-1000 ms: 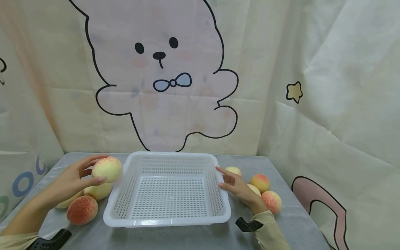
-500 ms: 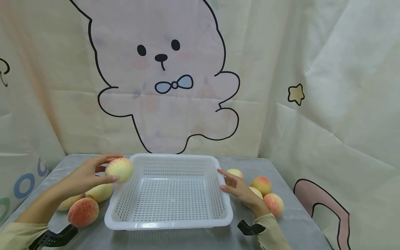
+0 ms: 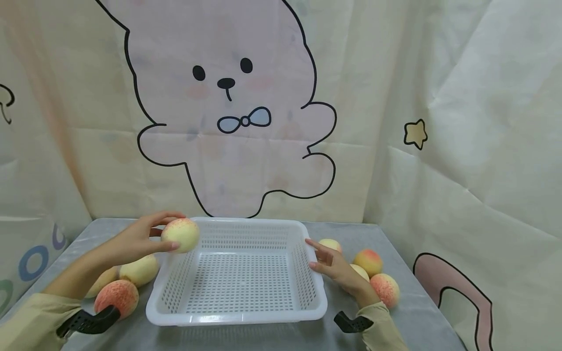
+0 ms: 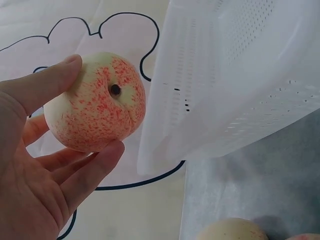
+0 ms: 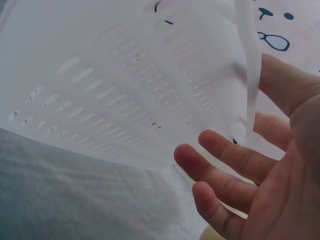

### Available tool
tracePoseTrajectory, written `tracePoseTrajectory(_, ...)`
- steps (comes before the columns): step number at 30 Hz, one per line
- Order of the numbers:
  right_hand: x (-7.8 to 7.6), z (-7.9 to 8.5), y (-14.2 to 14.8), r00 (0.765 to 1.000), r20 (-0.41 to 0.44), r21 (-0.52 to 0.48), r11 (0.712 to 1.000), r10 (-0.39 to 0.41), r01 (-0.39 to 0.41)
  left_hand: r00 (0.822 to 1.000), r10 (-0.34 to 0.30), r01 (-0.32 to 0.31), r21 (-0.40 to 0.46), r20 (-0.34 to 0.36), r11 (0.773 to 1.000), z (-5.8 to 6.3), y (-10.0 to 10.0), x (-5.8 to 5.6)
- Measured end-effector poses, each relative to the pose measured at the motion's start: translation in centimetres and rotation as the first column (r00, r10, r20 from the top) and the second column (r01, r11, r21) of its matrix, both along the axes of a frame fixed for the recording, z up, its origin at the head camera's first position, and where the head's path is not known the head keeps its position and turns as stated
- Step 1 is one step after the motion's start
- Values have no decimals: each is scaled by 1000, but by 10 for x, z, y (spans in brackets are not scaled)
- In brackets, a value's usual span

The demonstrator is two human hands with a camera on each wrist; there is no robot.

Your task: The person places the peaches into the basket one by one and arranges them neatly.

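My left hand (image 3: 147,239) holds a pale yellow peach (image 3: 186,235) with red speckles between thumb and fingers. In the head view this peach overlaps the back left corner of a white perforated plastic basket (image 3: 237,319). The left wrist view shows the peach's dark stem hole, with the basket's wall (image 4: 175,125) just to its right. Over at the basket's right rim, my right hand (image 3: 335,265) rests its thumb and index finger. In the right wrist view those two tips pass behind the rim (image 5: 252,65), while the other fingers (image 5: 227,187) spread loosely beneath it. No peach lies in the basket.
Left of the basket lie a red peach (image 3: 116,298), a pale peach (image 3: 139,271) and a third partly hidden one (image 3: 102,282). Several more, including an orange peach (image 3: 368,263) and a speckled peach (image 3: 385,291), sit to the right. A grey cloth (image 3: 219,339) covers the table.
My left hand has carried the peach rightward, from beside the basket to over its left back corner. The right hand stays at the right rim.
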State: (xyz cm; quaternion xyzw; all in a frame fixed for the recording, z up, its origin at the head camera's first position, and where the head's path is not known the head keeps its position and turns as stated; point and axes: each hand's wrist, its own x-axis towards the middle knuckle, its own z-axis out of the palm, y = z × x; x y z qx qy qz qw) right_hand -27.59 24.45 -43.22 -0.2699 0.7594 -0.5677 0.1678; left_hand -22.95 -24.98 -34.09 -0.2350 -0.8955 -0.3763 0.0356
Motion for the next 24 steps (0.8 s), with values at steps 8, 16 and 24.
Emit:
tracePoseTrajectory(8,0,-3,0,1000,14,22,1000,-23,22,996,-39,39,-8,77,999,10,10,-7)
tracePoseTrajectory(16,1,-3,1,1000,5,17,1000,-7,7,987,-103,99,35,126,994,17,18,-17)
tracePoseTrajectory(24,1,0,1,1000,4,39,999,-23,22,983,-107,105,16,149,994,15,23,-31)
